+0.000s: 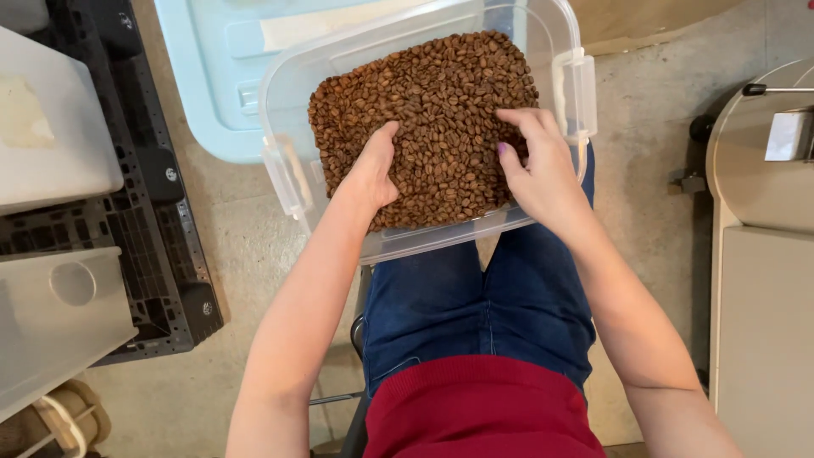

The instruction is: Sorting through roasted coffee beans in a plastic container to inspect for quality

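Observation:
A clear plastic tub (284, 102) rests on my lap, on blue jeans, filled with brown roasted coffee beans (432, 93). My left hand (373, 170) lies on the beans at the near left of the heap, fingers together and pushed into them. My right hand (536, 165) lies on the near right of the heap, its fingers spread and curled into the beans. Neither hand lifts anything clear of the pile. The tub has a latch handle on each short side.
A pale blue lid (212, 68) lies on the concrete floor behind the tub. At the left stands a black plastic pallet (144, 220) with grey-white bins (51, 127). A beige metal machine (763, 254) stands at the right.

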